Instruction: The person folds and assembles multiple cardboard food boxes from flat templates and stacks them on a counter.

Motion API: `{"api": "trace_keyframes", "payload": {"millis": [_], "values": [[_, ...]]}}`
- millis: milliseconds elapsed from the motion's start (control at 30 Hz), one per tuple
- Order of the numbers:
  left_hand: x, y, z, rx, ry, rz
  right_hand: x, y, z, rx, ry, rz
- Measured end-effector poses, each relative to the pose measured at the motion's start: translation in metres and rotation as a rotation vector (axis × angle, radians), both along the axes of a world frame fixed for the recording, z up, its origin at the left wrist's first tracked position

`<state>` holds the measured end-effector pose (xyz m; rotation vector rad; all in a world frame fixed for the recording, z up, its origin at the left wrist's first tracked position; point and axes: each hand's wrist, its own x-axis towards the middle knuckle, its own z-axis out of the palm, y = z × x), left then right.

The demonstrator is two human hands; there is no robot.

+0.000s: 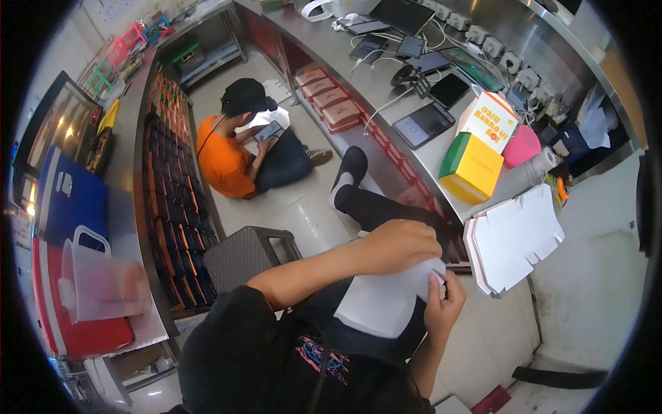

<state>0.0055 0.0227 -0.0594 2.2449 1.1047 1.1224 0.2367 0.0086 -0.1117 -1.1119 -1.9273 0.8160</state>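
Observation:
A white sheet of cardboard (378, 303), partly folded, lies across my lap. My left hand (405, 245) reaches over its far end, fingers curled down around the edge; their tips are hidden. At the right corner, my right hand (443, 301) pinches a small flap of the same sheet between thumb and fingers. To the right of my hands, a stack of flat white die-cut cardboard blanks (514, 238) leans by the counter's end.
A steel counter (431, 153) at the right bears phones, cables, chargers and a yellow-green box (472, 168). A person in an orange shirt (224, 157) sits on the floor ahead, holding a phone. A brown stool (245, 257), shelves of folded boxes (178, 214) and a red cooler (83, 331) stand left.

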Motion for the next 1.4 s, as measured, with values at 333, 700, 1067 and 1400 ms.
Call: {"api": "trace_keyframes", "payload": {"millis": [333, 700, 1067, 1400], "values": [[-0.015, -0.004, -0.014, -0.316, -0.038, -0.024, -0.003, -0.002, -0.009, -0.437, 0.574, -0.221], [-0.02, 0.01, -0.008, -0.097, 0.077, 0.148, -0.033, -0.014, 0.018, -0.485, 0.601, -0.146], [0.001, 0.003, 0.008, -0.289, 0.073, 0.019, -0.039, 0.003, 0.009, -0.417, 0.545, -0.106], [-0.007, 0.009, 0.001, -0.358, 0.155, -0.065, -0.027, 0.009, -0.003, -0.634, 0.631, 0.017]]}}
